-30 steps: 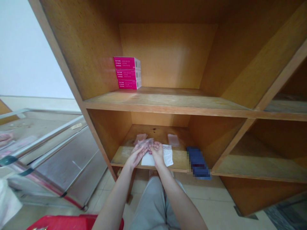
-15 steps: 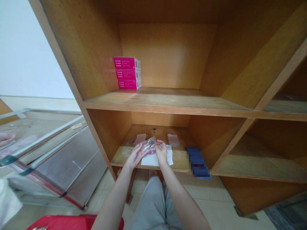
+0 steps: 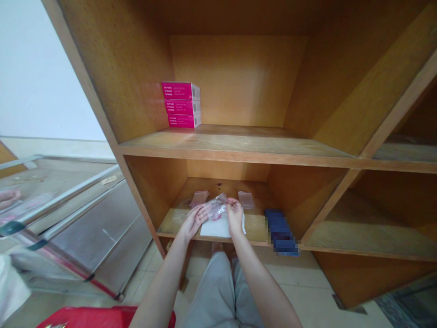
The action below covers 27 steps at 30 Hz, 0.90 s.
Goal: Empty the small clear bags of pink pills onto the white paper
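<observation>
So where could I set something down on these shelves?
The upper shelf has bare room right of the pink boxes. Below, a smaller patch lies between the white sheet and the blurred blue item. It's crowded around the left hand, right hand and clear bag, with two flat packets behind.

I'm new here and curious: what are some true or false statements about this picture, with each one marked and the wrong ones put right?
1. The left hand and right hand are both at a clear bag. True.
2. Four pink boxes are stacked up. False: there are three.
3. The white sheet lies on the lower shelf. True.
4. The blue item lies to the left of both hands. False: it lies to their right.
5. The pink boxes stand above the level of the hands. True.
</observation>
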{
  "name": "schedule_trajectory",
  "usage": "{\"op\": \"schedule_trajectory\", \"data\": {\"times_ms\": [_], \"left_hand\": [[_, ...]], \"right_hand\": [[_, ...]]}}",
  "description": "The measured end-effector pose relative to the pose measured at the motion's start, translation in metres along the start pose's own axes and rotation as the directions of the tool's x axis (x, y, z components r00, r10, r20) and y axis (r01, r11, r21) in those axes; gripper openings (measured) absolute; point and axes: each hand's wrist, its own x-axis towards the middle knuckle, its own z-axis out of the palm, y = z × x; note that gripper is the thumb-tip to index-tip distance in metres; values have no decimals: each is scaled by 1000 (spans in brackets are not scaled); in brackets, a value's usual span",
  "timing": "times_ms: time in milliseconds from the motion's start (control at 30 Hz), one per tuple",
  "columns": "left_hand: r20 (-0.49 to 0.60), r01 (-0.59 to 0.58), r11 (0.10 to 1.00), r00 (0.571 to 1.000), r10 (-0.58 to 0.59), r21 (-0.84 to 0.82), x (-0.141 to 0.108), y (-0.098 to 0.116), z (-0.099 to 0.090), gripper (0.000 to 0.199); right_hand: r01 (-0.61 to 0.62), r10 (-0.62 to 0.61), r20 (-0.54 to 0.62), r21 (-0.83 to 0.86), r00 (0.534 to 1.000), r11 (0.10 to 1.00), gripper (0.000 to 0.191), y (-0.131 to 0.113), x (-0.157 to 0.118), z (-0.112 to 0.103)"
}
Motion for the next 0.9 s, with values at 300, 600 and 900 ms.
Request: {"op": "schedule_trajectory", "data": {"times_ms": [300, 600, 900], "left_hand": [[23, -22, 988, 1000, 19, 151, -8, 0, 12, 21], [70, -38, 979, 997, 24, 203, -6, -5, 6, 14], [81, -30, 979, 997, 14, 200, -8, -4, 6, 15]], "right_hand": [[-6, 33, 321, -83, 946, 997, 11, -10, -10, 3], [-53, 84, 364, -94, 928, 994, 6, -5, -16, -2], [-75, 106, 385, -94, 917, 993, 22, -6, -15, -8]]}}
